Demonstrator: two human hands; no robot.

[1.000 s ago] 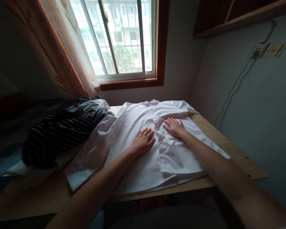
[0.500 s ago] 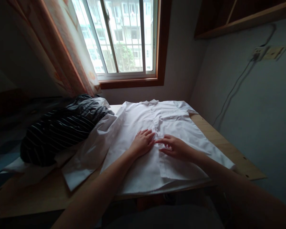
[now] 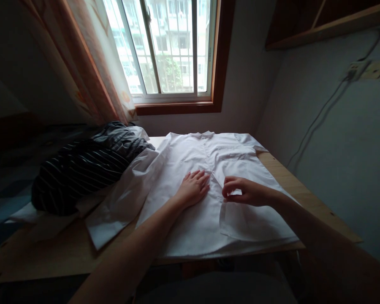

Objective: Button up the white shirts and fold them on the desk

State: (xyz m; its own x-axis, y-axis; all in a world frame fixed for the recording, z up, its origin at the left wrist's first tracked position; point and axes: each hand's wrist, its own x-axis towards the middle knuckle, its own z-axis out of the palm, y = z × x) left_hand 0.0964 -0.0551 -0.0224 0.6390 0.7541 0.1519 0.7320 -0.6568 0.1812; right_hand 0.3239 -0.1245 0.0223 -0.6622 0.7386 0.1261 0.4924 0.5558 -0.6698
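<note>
A white button-up shirt lies spread front up, its collar toward the window and its hem at the near table edge. My left hand rests flat on the shirt front, fingers stretched out, just left of the button strip. My right hand is closed in a pinch on the shirt's right front edge, which is lifted and pulled a little to the right. Below the pinch the front panels lie apart. One sleeve stretches out to the left.
Black striped clothing is heaped at the left on the wooden table. Beyond the table are a window and an orange curtain. A cable hangs from a socket on the right wall, below a shelf.
My right hand has moved right and closed on the front edge, drawing it away from the left panel. My left hand stays flat on the shirt. The view has shifted slightly.
</note>
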